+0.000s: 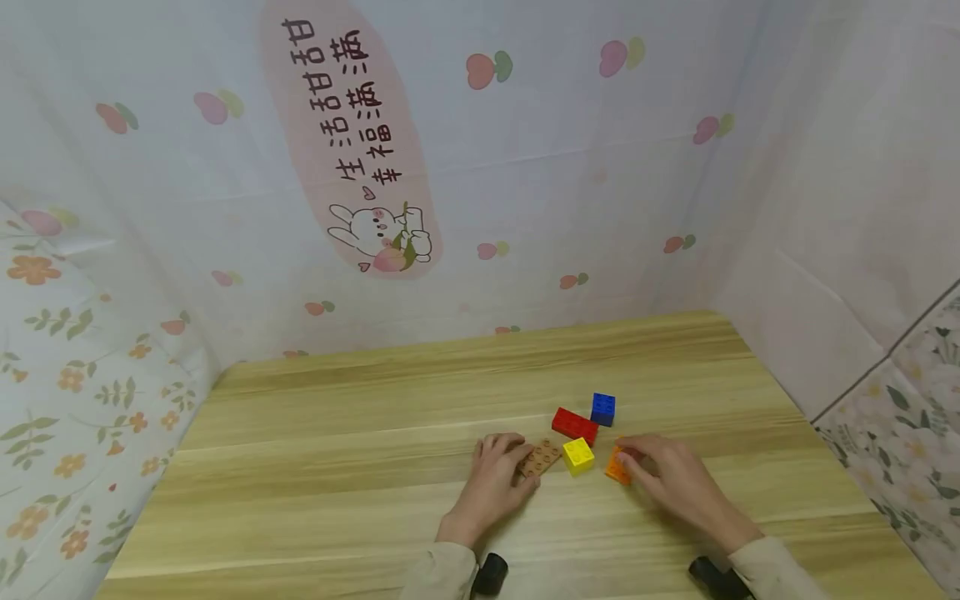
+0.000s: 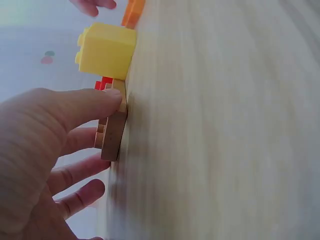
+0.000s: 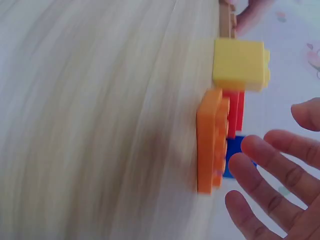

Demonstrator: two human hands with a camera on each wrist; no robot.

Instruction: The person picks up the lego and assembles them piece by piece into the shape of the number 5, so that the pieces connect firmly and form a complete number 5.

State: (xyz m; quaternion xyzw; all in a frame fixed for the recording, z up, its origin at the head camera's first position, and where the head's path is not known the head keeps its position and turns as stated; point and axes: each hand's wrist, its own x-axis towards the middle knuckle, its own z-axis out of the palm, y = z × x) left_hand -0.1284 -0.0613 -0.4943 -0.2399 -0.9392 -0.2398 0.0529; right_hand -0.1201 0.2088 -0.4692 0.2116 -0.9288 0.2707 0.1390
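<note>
Pinching brown brick (image 1: 542, 459) at nine o'clock of yellow brick (image 1: 578, 456): left hand (image 1: 497, 477). Right hand (image 1: 672, 477) spread near orange brick (image 3: 206, 145); all look unjoined.

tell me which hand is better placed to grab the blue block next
Probably the right hand: it looks nearer the blue block, and its fingers are spread, gripping nothing. The left hand holds the brown plate.

5 bldg blocks (image 1: 577, 456), 2 hands (image 1: 493, 477)

Cloth (image 1: 540, 175) (pink oval (image 1: 345, 133)) reads "生活甜甜", "幸福满满".
</note>
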